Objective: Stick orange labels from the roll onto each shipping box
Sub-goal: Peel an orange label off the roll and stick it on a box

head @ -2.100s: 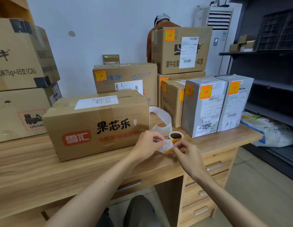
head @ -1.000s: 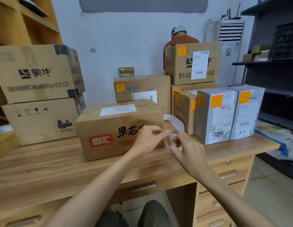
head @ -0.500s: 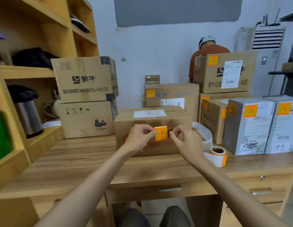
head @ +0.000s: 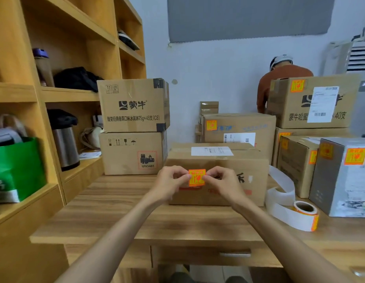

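Head view looks down on two bare forearms reaching over a wooden desk (head: 157,219). The left grip (head: 171,183) and right grip (head: 225,185) each pinch one side edge of a single orange label (head: 196,178) between thumb and forefinger, with the other fingers curled in. The label is held upright and flat, printed side toward the camera, in front of the front face of a brown shipping box (head: 257,174) that lies on the desk. Whether the label touches the cardboard I cannot tell. This box carries a white shipping slip (head: 211,151) on top.

To the right, the label roll (head: 305,215) lies on the desk near a grey box (head: 328,180), with a white backing strip (head: 282,181) looping away from it. The grey box and the cartons behind it bear orange labels. Two stacked cartons (head: 134,123) stand at the left beside a wooden shelf unit (head: 55,94).
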The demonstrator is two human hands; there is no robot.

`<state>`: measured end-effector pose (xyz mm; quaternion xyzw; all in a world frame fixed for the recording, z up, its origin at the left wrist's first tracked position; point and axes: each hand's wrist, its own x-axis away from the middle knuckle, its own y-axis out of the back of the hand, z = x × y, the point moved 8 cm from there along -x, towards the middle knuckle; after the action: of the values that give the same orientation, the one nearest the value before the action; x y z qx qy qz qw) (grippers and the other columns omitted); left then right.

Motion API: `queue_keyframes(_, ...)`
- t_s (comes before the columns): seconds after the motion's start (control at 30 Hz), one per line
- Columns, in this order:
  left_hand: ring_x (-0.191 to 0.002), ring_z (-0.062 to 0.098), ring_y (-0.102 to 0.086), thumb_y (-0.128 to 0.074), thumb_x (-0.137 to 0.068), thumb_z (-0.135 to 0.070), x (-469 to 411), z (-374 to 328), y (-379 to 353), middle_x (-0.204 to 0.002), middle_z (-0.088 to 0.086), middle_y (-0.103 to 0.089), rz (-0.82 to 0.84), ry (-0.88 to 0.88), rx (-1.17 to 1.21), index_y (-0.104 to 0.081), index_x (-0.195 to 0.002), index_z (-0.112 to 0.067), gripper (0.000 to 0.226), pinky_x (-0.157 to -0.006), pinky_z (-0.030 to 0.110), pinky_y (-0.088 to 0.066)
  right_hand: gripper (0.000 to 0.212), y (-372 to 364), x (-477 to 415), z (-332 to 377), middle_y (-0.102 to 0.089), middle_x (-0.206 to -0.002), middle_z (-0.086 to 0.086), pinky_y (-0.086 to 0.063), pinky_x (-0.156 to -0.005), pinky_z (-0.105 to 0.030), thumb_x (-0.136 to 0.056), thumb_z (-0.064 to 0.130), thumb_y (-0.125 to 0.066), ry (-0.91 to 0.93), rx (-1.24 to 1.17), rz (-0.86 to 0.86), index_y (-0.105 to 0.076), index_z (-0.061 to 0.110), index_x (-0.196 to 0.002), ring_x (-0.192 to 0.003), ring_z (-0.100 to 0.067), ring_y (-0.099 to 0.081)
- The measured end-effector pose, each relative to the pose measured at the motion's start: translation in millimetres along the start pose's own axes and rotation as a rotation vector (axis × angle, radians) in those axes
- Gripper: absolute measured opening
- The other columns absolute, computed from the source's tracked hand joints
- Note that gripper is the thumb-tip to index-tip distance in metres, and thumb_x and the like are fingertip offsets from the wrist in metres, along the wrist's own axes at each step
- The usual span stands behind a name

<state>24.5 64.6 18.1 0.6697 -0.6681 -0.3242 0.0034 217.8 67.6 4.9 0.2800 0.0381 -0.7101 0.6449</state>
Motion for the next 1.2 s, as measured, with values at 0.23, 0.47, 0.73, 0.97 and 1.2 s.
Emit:
queue_keyframes(0.23, -0.06, 0.006, -0.053, -0.075, -0.091, -0.028, -7, 25, 31, -0.082, -0.003, -0.073, -0.102, 0.015, 0.011, -0.079, -0.095, -0.019, 0.011, -0.048, 0.016, -0.036, 0.013, -35, -18, 11, -0.07, -0.073, 0.006, -0.056, -0.068, -0.04, -0.086, 0.028, -0.076, 0.035, 0.086, -0.021, -0.07, 0.024, -0.075, -0.071, -0.012, -0.066)
queue_keyframes(0.47, -0.041, -0.004, -0.049, -0.079, -0.087, -0.02, -18, 50, 44, -0.048, -0.017, -0.059, -0.257, 0.108, 0.107, -0.08, -0.085, -0.012, 0.008, -0.047, 0.013, -0.035, 0.013, -66, -28, 8, -0.07, -0.078, 0.013, -0.055, -0.075, -0.04, -0.087, 0.04, -0.07, -0.039, 0.218, -0.121, -0.07, 0.028, -0.081, -0.079, -0.011, -0.066)
queue_keyframes(0.73, -0.082, 0.009, -0.07, -0.084, -0.081, -0.035, -29, 71, 47, -0.072, -0.015, -0.074, -0.334, 0.169, 0.002, -0.075, -0.064, -0.032, 0.019, -0.083, 0.04, -0.059, 0.014, -75, -34, 10, -0.067, -0.087, 0.014, -0.038, -0.069, -0.028, -0.09, 0.041, -0.065, -0.053, 0.379, -0.203, -0.069, 0.028, -0.09, -0.085, -0.008, -0.059)
queue_keyframes(0.97, -0.081, 0.007, -0.068, -0.081, -0.083, -0.039, -34, 72, 46, -0.073, -0.013, -0.074, -0.344, 0.182, -0.061, -0.078, -0.071, -0.028, 0.017, -0.081, 0.039, -0.058, 0.013, -76, -35, 10, -0.066, -0.09, 0.013, -0.039, -0.071, -0.029, -0.091, 0.039, -0.064, -0.052, 0.396, -0.232, -0.07, 0.027, -0.089, -0.088, -0.01, -0.061)
queue_keyframes(1.2, -0.082, 0.008, -0.069, -0.08, -0.083, -0.041, -37, 75, 42, -0.075, -0.014, -0.074, -0.353, 0.182, -0.094, -0.079, -0.075, -0.027, 0.016, -0.077, 0.036, -0.058, 0.017, -75, -33, 14, -0.071, -0.094, 0.01, -0.039, -0.071, -0.029, -0.094, 0.041, -0.063, -0.041, 0.475, -0.289, -0.072, 0.026, -0.093, -0.091, -0.013, -0.065)
